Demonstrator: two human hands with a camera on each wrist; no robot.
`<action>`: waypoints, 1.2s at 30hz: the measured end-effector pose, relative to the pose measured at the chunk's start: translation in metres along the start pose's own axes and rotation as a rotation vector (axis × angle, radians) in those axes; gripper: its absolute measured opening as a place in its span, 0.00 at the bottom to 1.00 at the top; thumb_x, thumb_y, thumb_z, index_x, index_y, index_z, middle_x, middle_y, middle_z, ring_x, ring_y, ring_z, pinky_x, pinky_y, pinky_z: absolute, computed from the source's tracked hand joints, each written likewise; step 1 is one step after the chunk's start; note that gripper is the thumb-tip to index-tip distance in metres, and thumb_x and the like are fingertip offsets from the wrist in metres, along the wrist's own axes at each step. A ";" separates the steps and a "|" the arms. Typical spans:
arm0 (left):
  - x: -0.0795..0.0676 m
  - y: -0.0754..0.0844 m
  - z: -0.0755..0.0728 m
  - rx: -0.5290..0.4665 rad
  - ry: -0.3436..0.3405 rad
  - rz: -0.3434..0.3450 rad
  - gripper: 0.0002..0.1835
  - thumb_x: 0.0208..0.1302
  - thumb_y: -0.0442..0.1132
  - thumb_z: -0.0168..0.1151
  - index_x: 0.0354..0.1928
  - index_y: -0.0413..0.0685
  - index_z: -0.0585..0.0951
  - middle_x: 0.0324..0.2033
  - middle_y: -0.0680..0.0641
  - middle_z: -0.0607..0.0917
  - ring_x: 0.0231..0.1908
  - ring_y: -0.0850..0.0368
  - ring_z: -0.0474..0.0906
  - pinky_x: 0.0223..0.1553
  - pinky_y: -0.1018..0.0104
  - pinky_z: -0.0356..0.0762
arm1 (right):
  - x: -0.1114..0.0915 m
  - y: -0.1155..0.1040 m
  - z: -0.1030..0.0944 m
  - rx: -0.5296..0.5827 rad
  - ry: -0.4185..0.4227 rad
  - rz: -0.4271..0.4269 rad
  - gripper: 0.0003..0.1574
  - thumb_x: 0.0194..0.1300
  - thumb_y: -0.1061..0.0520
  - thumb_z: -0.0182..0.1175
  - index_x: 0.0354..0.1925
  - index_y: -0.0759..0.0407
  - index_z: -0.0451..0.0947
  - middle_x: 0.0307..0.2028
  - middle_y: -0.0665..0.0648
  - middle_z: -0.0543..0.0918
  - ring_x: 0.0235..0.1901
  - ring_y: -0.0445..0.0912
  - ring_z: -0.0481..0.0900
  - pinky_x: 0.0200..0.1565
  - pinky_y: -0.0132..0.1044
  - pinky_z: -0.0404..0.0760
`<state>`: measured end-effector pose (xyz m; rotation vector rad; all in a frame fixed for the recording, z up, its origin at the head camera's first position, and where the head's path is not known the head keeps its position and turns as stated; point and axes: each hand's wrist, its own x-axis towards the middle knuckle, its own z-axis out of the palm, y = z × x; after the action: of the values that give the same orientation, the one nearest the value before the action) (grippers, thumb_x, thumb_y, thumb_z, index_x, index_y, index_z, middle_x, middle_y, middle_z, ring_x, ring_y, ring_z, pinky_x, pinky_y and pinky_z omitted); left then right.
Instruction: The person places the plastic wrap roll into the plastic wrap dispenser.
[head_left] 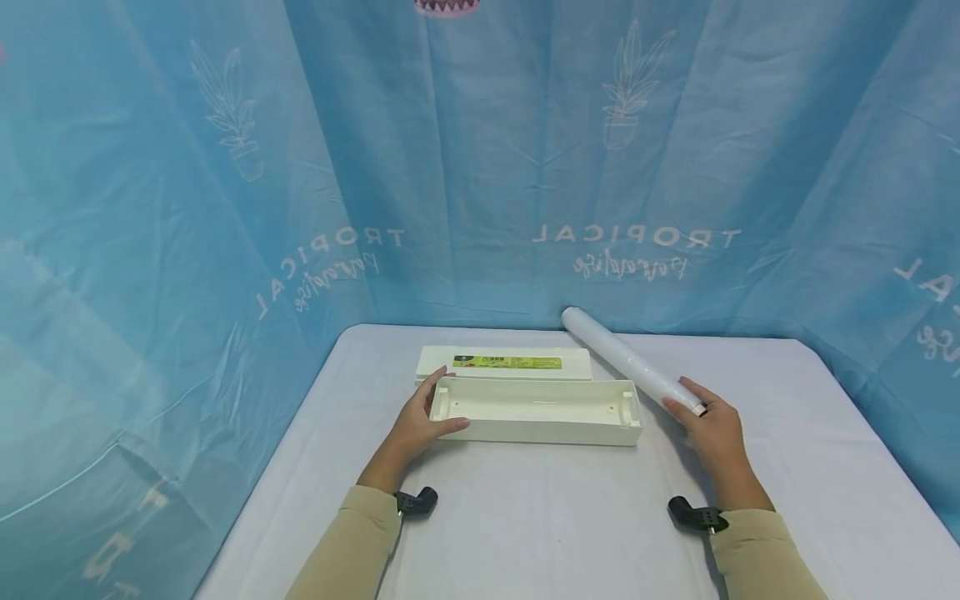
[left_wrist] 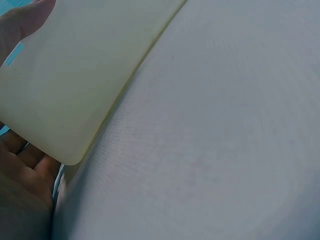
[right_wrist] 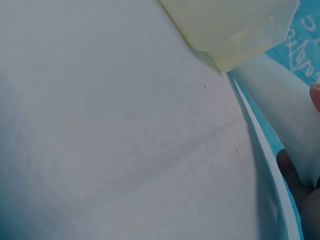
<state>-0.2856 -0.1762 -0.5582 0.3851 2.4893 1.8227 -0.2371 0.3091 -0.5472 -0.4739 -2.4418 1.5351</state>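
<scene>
A long cream-white plastic box [head_left: 536,432] stands on the table, its open side up and its inside bare. My left hand [head_left: 417,421] grips the box's left end, thumb over the near wall and fingers round the far side; the left wrist view shows the smooth front wall [left_wrist: 85,85] between them. A white roll of plastic wrap [head_left: 626,358] slants beyond the box's right end. Its near end is in my right hand [head_left: 716,429], between thumb and fingers, also visible at the right wrist view's edge. Whether the roll's far end touches the table I cannot tell.
Right behind the box lies a white lid [head_left: 577,362] with a yellow-green label [head_left: 506,362]. A white cloth covers the table [head_left: 555,517]. Blue printed curtains [head_left: 480,167] hang round its back and sides.
</scene>
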 end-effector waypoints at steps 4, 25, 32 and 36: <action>0.001 -0.001 0.001 0.005 0.004 -0.004 0.63 0.51 0.45 0.87 0.85 0.55 0.56 0.77 0.48 0.66 0.64 0.47 0.76 0.61 0.54 0.79 | -0.001 -0.002 -0.001 0.010 0.006 0.011 0.47 0.70 0.43 0.72 0.78 0.56 0.68 0.76 0.68 0.65 0.72 0.67 0.65 0.67 0.65 0.70; 0.001 -0.003 0.001 0.011 0.020 -0.016 0.64 0.48 0.47 0.89 0.84 0.60 0.58 0.77 0.51 0.67 0.66 0.48 0.75 0.64 0.52 0.76 | -0.003 -0.010 -0.006 0.102 0.058 0.023 0.44 0.69 0.40 0.72 0.76 0.54 0.72 0.75 0.58 0.69 0.73 0.60 0.65 0.68 0.61 0.69; 0.001 -0.002 0.001 -0.006 0.017 -0.021 0.63 0.48 0.47 0.89 0.84 0.59 0.58 0.77 0.51 0.67 0.68 0.48 0.72 0.67 0.52 0.72 | -0.005 -0.011 -0.009 0.106 0.070 -0.001 0.44 0.69 0.39 0.72 0.75 0.54 0.74 0.73 0.58 0.72 0.71 0.58 0.68 0.67 0.60 0.72; 0.001 -0.003 0.001 0.000 0.017 -0.017 0.63 0.49 0.47 0.89 0.84 0.59 0.58 0.77 0.51 0.66 0.68 0.48 0.72 0.66 0.52 0.73 | -0.005 -0.013 -0.011 0.126 0.072 0.010 0.43 0.70 0.40 0.71 0.75 0.54 0.73 0.73 0.58 0.72 0.71 0.58 0.68 0.67 0.60 0.71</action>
<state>-0.2870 -0.1764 -0.5615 0.3485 2.4959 1.8267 -0.2304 0.3111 -0.5312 -0.5090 -2.2759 1.6350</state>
